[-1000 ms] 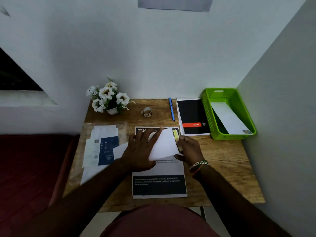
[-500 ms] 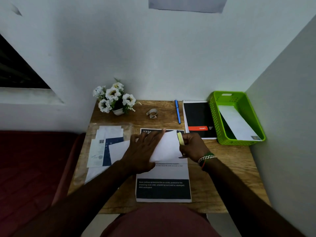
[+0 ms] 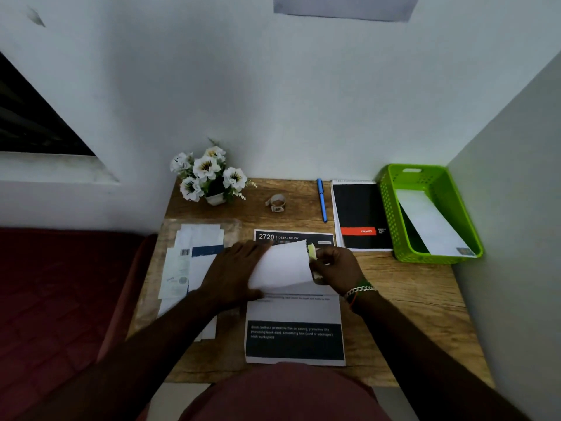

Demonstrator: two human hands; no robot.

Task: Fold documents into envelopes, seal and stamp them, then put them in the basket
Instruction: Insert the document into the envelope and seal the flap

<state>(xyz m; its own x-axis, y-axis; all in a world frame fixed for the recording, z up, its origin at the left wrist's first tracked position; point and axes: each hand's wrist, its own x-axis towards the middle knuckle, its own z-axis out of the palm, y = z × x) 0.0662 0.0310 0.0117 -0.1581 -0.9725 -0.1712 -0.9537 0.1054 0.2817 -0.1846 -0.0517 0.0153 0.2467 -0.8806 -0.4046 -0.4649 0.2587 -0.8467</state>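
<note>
Right hand (image 3: 335,267) slid behind envelope (image 3: 282,265); yellow item (image 3: 311,249) half-hidden.

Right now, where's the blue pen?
In the head view the blue pen lies at the back of the wooden desk, right of centre, between the tape roll and the black notebook, apart from both hands.

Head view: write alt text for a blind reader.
At a wooden desk, a left hand presses a white envelope flat while the right hand holds a small yellow item at its edge. A green basket at right holds another envelope.
</note>
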